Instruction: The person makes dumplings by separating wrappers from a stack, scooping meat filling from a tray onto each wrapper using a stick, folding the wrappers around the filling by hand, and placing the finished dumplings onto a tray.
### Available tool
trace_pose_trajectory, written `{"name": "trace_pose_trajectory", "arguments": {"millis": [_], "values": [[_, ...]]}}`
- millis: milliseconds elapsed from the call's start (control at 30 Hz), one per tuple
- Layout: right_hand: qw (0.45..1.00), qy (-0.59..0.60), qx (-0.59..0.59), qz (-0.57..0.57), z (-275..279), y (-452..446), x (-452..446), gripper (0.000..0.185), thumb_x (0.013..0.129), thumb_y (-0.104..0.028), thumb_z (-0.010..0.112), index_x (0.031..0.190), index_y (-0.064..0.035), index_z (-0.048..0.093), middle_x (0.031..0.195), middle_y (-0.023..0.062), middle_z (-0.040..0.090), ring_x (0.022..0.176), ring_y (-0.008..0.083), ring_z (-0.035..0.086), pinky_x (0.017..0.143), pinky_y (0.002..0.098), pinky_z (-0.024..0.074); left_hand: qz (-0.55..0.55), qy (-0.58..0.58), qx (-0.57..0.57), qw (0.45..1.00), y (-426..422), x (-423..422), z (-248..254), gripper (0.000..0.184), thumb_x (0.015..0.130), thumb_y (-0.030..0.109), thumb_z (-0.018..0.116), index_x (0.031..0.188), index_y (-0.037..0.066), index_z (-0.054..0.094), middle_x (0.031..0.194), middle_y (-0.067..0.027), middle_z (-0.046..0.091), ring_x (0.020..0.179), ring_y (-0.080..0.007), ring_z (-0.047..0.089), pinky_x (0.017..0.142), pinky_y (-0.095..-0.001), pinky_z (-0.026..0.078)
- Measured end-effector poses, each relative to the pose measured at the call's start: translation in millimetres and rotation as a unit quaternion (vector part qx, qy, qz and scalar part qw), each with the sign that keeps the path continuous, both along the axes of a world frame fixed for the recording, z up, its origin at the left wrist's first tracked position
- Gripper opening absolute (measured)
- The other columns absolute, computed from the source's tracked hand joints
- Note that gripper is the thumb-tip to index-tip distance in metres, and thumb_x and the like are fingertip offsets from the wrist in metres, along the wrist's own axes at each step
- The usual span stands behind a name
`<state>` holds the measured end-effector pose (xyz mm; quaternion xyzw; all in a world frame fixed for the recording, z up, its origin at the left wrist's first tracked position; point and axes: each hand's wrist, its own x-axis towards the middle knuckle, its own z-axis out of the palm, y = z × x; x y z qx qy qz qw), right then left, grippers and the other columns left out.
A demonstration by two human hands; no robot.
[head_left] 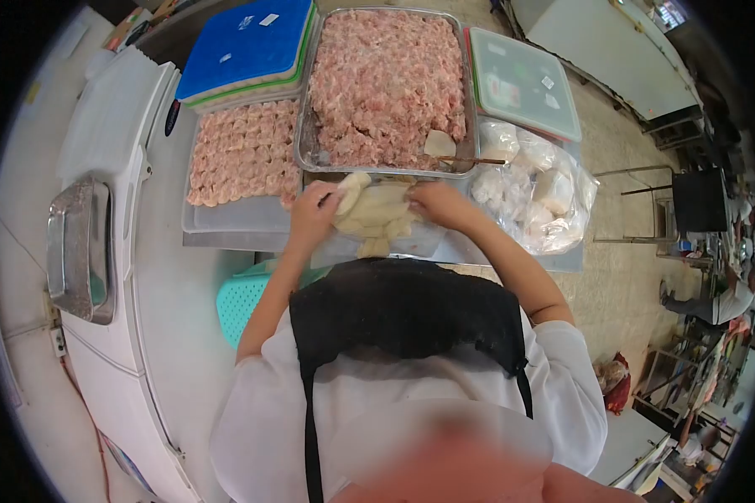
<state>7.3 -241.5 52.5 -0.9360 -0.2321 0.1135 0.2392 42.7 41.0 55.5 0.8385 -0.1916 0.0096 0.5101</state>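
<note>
My left hand (315,210) is closed at the left side of a pile of pale dough wrappers (377,210), with a rolled or folded wrapper (353,191) between its fingers. On the pile's right side, my right hand (432,204) pinches the edge of a wrapper. Just beyond both hands stands a metal tray of ground meat (386,84). A thin stick (478,160) and a pale scraper (439,145) rest at the tray's near right corner. Rows of filled dumplings (243,151) lie on a tray to the left.
A blue-lidded container (245,46) is at the back left, a clear-lidded one (524,84) at the back right. Bagged white packs (533,189) lie on the right. A turquoise basket (243,306) is below the table edge. A person (717,302) is far off on the right.
</note>
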Motion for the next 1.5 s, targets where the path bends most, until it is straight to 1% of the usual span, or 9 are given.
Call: {"name": "trace_pose_trajectory", "arguments": {"millis": [267,367,433,600,933,1067,1200,1400,1500], "values": [[0.996,-0.014,0.09,0.022,72.6,15.4,-10.4,0.026,0.082,-0.018,0.065,0.104,-0.0068,0.058,0.097,0.0135,0.061,0.088,0.0356,0.06,0.075,0.0436,0.0497,-0.071,-0.049,0.06,0.994,-19.4,-20.7,19.9,0.023,0.08,0.016,0.068,0.1,0.006,0.066,0.104,-0.013,0.06,0.095,-0.03,0.059,0.08,-0.0393,0.047],[0.993,-0.105,0.055,-0.001,62.4,-18.1,19.8,0.022,0.082,-0.02,0.064,0.101,-0.0105,0.061,0.1,0.0118,0.062,0.088,0.0337,0.061,0.073,0.0432,0.0504,-0.142,-0.084,0.101,0.981,-23.2,-26.6,15.4,0.026,0.073,0.021,0.072,0.097,0.01,0.068,0.106,-0.0129,0.059,0.1,-0.0332,0.056,0.086,-0.0417,0.045],[0.983,-0.081,-0.123,-0.106,88.9,-35.6,46.0,0.025,0.076,-0.02,0.064,0.1,-0.0121,0.064,0.101,0.0101,0.065,0.095,0.032,0.063,0.076,0.0398,0.0516,-0.19,-0.135,0.122,0.965,-22.5,-35.1,10.9,0.028,0.069,0.025,0.074,0.093,0.014,0.068,0.112,-0.013,0.058,0.106,-0.0348,0.053,0.091,-0.0441,0.043],[0.949,-0.18,-0.253,-0.058,37.6,-54.3,85.5,0.014,0.075,-0.019,0.061,0.082,-0.0102,0.07,0.081,0.0104,0.069,0.079,0.0283,0.068,0.065,0.0394,0.0531,-0.214,-0.344,0.182,0.896,-18.8,-41.5,-34.6,0.026,0.06,0.03,0.079,0.082,0.021,0.068,0.138,-0.0118,0.046,0.129,-0.037,0.038,0.099,-0.0579,0.034],[0.942,-0.117,-0.303,-0.089,45.4,-46.1,93.8,0.014,0.075,-0.019,0.062,0.08,-0.01,0.072,0.079,0.0108,0.069,0.076,0.0274,0.068,0.062,0.0388,0.0537,-0.136,-0.263,0.048,0.954,-31.7,-32.7,-10.7,0.018,0.071,0.029,0.073,0.084,0.017,0.07,0.14,-0.0158,0.044,0.13,-0.0402,0.035,0.104,-0.057,0.027],[0.966,-0.207,-0.129,-0.089,82.4,-65.0,82.5,0.018,0.074,-0.022,0.067,0.088,-0.0112,0.07,0.082,0.0101,0.066,0.083,0.029,0.065,0.069,0.0402,0.0516,-0.123,-0.152,0.051,0.979,-39.8,-7.6,27.1,0.025,0.076,0.027,0.069,0.096,0.013,0.071,0.134,-0.0163,0.049,0.126,-0.0376,0.04,0.103,-0.049,0.032],[0.989,-0.083,0.015,-0.123,122.0,-51.4,65.8,0.016,0.078,-0.019,0.069,0.087,-0.0056,0.067,0.083,0.0108,0.065,0.074,0.0241,0.062,0.066,0.0338,0.0483,-0.148,-0.178,0.168,0.958,-45.5,5.7,25.3,0.035,0.077,0.023,0.071,0.111,0.013,0.067,0.128,-0.0172,0.054,0.12,-0.0335,0.047,0.103,-0.0418,0.035],[0.923,0.112,0.348,-0.12,118.1,-20.2,46.1,0.018,0.088,-0.017,0.063,0.089,0.0009,0.069,0.069,-0.0002,0.061,0.067,0.0038,0.05,0.059,0.025,0.0433,-0.105,-0.092,-0.017,0.99,-68.4,2.2,100.4,0.032,0.076,0.017,0.072,0.106,0.006,0.065,0.109,-0.0111,0.063,0.102,-0.0267,0.058,0.087,-0.0354,0.046],[0.918,0.139,0.339,-0.153,118.1,-4.8,44.0,0.018,0.088,-0.017,0.063,0.089,0.0005,0.069,0.068,-0.0011,0.06,0.066,0.0047,0.051,0.059,0.0252,0.0432,-0.102,-0.076,-0.054,0.99,-83.5,8.9,99.8,0.027,0.078,0.015,0.071,0.102,0.004,0.064,0.101,-0.0085,0.063,0.095,-0.0217,0.06,0.08,-0.0336,0.048]]}}
